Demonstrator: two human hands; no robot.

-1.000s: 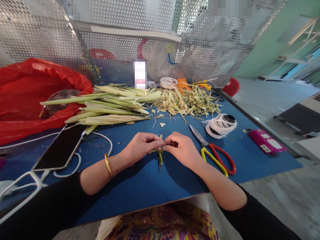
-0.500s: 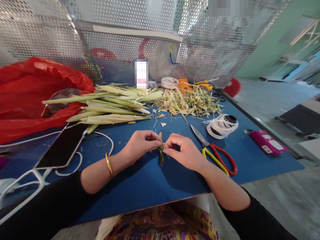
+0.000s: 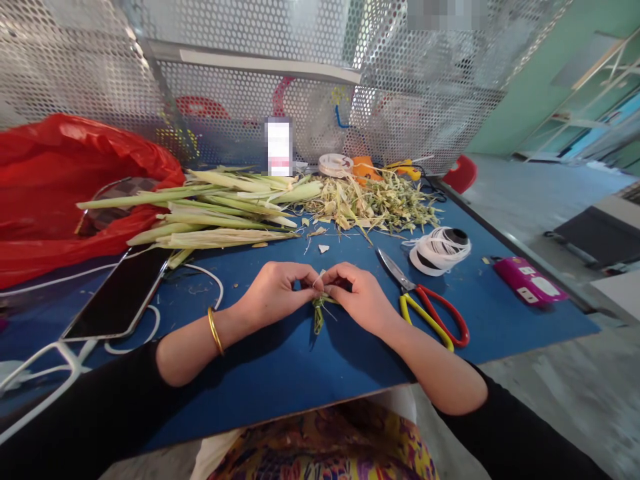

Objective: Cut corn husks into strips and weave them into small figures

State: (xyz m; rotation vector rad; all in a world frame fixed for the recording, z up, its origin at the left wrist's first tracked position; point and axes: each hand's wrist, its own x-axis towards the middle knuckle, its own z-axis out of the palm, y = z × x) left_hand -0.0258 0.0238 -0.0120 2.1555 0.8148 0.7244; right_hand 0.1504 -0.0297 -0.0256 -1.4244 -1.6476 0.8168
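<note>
A small green plaited leaf piece [image 3: 319, 319] hangs below the fingertips over the blue table, with thin white thread around its upper part. My left hand [image 3: 283, 291] pinches the top of the piece from the left, thumb and forefinger pressed together. From the right, my right hand [image 3: 361, 298] is closed in a pinch at the same spot, its fingertips meeting those of the left. Exactly which strand each hand grips is too small to tell. Scissors [image 3: 411, 287] with red and yellow handles lie right of my right hand, beside a spool of white thread [image 3: 443, 252].
Long pale green leaves [image 3: 225, 210] and a heap of small knotted leaf pieces [image 3: 395, 203] lie at the back. A red bag [image 3: 45, 193] and a dark phone [image 3: 117, 297] are on the left, a purple packet [image 3: 530, 281] on the right.
My right hand has moved in against my left fingertips, and the green piece now hangs lower from the pinch. The whole view has shifted slightly.
</note>
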